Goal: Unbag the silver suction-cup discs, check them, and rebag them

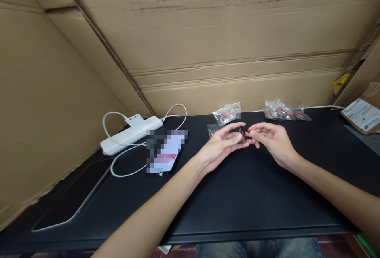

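Note:
Between thumb and fingers, my left hand (224,143) pinches a small dark brown, rounded piece (243,134), partly covered by the fingertips. Close against it, my right hand (271,141) is closed on a small red piece (249,131), of which only a bit shows at the fingertips. Whether the two pieces touch, I cannot tell. Just behind my left hand lies a clear plastic bag (212,130). Farther back is another clear bag (227,114) with round, pale and red items inside.
Several small clear packets (285,111) with red bits lie at the back right. A labelled brown package (362,114) is at the far right. On the left are a white power strip (132,134), looping cables and a phone (170,163). Cardboard walls (237,32) enclose the black table (252,202).

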### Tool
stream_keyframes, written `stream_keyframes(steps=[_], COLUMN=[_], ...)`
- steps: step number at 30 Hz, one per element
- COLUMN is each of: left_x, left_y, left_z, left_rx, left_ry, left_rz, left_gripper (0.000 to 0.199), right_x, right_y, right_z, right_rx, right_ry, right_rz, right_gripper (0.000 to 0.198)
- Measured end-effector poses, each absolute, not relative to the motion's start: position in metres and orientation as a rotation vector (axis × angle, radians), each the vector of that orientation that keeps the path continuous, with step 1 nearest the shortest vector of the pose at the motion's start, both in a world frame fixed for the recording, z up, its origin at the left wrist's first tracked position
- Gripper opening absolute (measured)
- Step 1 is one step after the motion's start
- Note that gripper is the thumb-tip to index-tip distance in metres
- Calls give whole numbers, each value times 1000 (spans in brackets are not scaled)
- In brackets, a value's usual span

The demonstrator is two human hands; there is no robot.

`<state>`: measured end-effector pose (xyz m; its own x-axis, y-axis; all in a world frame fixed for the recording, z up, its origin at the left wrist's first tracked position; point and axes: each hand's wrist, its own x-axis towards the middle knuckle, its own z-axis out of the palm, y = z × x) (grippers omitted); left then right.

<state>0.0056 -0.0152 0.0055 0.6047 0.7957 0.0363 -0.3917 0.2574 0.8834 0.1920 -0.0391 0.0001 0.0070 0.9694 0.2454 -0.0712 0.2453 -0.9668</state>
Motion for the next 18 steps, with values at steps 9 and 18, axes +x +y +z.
stream_keyframes(steps=[9,18], left_x=[5,7], left_y=[-14,-16], left_z=[2,3], left_rx=[1089,1095], left_ry=[503,448], left_rz=[829,814], left_gripper=[44,46], right_x=[190,192], right_y=[-42,-46], right_z=[-8,-6], right_rx=[-976,-1005], right_ry=[-1532,-1784], right_rz=[790,467], right_gripper=[16,8])
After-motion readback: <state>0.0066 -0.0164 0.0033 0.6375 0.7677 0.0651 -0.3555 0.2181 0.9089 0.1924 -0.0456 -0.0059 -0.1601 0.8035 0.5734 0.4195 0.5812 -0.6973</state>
